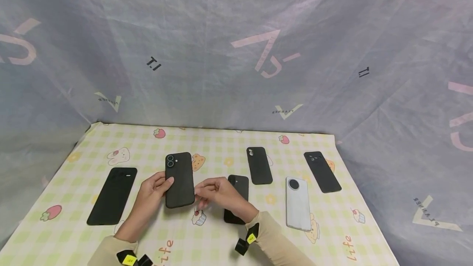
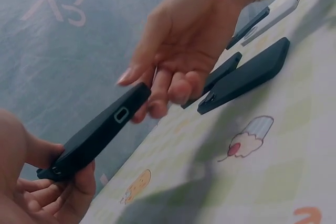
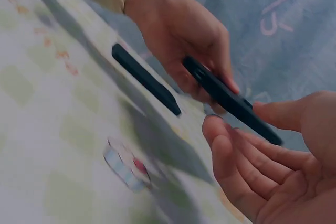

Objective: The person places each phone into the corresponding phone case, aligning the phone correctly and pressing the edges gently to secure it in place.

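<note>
A black-cased phone (image 1: 181, 186) is raised over the table, its back with two stacked lenses facing the head camera. My left hand (image 1: 150, 192) grips its left side, thumb across the back and fingers beneath. At the opposite long edge is my right hand (image 1: 221, 193), fingers loosely bent and the thumb above the phone's corner in the left wrist view. The phone's bottom end (image 2: 122, 115) shows a port cutout there. Partly under the right wrist lies another dark phone or case (image 1: 240, 186) on the cloth.
A large black case (image 1: 112, 196) lies at the left. Toward the right are a black case with lens holes (image 1: 260, 167), a white phone (image 1: 298, 208) with a round camera, and another black case (image 1: 325, 173). A checked cloth (image 1: 218, 145) covers the table; grey curtains (image 1: 207, 52) surround it.
</note>
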Action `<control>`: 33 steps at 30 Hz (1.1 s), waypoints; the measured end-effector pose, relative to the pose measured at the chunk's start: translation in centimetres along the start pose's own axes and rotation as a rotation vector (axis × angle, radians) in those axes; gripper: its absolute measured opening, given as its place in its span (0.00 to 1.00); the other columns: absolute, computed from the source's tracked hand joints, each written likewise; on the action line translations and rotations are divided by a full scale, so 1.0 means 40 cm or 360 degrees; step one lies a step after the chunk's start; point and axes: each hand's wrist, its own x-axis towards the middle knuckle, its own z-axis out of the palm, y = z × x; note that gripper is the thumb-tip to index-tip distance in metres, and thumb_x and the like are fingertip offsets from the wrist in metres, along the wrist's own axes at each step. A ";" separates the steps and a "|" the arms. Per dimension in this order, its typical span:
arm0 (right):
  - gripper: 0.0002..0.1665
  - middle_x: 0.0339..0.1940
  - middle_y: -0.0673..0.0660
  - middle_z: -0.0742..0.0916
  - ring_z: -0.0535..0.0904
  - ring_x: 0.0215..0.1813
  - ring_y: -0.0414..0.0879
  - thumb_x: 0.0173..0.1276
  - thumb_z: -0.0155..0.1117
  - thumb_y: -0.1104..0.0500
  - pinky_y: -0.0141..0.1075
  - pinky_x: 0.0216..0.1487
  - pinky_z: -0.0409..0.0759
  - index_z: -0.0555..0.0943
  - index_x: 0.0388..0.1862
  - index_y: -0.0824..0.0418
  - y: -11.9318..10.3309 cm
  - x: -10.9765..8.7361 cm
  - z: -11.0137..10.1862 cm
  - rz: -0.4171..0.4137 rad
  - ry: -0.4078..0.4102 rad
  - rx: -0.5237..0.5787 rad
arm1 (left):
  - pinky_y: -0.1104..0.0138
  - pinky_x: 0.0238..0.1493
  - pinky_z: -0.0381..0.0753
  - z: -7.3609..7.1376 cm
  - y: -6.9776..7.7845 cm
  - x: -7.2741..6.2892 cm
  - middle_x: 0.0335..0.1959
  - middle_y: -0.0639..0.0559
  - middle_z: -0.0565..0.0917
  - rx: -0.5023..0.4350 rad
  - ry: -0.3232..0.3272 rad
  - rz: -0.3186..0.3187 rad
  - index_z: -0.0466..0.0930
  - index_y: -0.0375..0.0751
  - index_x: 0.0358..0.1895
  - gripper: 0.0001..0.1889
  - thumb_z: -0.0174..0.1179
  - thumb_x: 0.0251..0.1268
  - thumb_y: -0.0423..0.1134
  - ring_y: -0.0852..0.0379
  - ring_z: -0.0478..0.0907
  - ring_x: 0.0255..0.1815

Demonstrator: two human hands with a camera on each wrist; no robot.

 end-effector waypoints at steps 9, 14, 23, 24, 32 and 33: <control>0.21 0.44 0.69 0.92 0.90 0.39 0.61 0.84 0.65 0.56 0.49 0.46 0.90 0.84 0.60 0.74 0.003 -0.032 -0.097 -0.0049 0.0163 -0.0132 | 0.70 0.52 0.80 0.000 -0.019 0.012 0.57 0.37 0.88 0.0241 -0.0018 -0.0084 0.77 0.30 0.70 0.23 0.59 0.85 0.43 0.58 0.86 0.51; 0.20 0.44 0.71 0.91 0.89 0.39 0.61 0.84 0.63 0.58 0.40 0.43 0.89 0.84 0.60 0.75 -0.003 -0.053 -0.152 -0.0077 0.0238 -0.0225 | 0.51 0.67 0.76 0.004 -0.033 0.018 0.60 0.34 0.87 0.0359 -0.0056 -0.0091 0.74 0.27 0.72 0.25 0.59 0.85 0.43 0.43 0.85 0.60; 0.19 0.44 0.69 0.91 0.88 0.41 0.63 0.85 0.62 0.57 0.42 0.44 0.89 0.84 0.60 0.73 -0.006 -0.090 -0.218 -0.0078 0.0320 -0.0310 | 0.49 0.64 0.78 0.001 -0.053 0.023 0.53 0.37 0.90 0.0467 -0.0109 -0.0067 0.77 0.25 0.68 0.23 0.60 0.83 0.41 0.46 0.88 0.54; 0.19 0.44 0.69 0.91 0.89 0.41 0.62 0.85 0.62 0.56 0.42 0.45 0.89 0.84 0.60 0.72 -0.005 -0.093 -0.224 -0.0071 0.0328 -0.0311 | 0.49 0.64 0.77 0.001 -0.054 0.024 0.53 0.37 0.90 0.0479 -0.0111 -0.0065 0.77 0.25 0.68 0.23 0.60 0.83 0.41 0.45 0.88 0.54; 0.21 0.44 0.69 0.91 0.88 0.42 0.63 0.85 0.63 0.56 0.44 0.45 0.89 0.83 0.61 0.74 -0.001 -0.097 -0.254 -0.0031 0.0389 -0.0285 | 0.44 0.66 0.76 -0.003 -0.066 0.027 0.50 0.40 0.91 0.0526 -0.0148 -0.0098 0.77 0.25 0.68 0.23 0.60 0.83 0.40 0.45 0.87 0.53; 0.22 0.44 0.69 0.91 0.88 0.42 0.64 0.85 0.63 0.55 0.44 0.45 0.89 0.83 0.61 0.74 0.000 -0.097 -0.256 -0.0026 0.0393 -0.0285 | 0.44 0.66 0.76 -0.003 -0.068 0.027 0.50 0.40 0.91 0.0524 -0.0149 -0.0106 0.77 0.25 0.69 0.23 0.60 0.83 0.40 0.45 0.88 0.53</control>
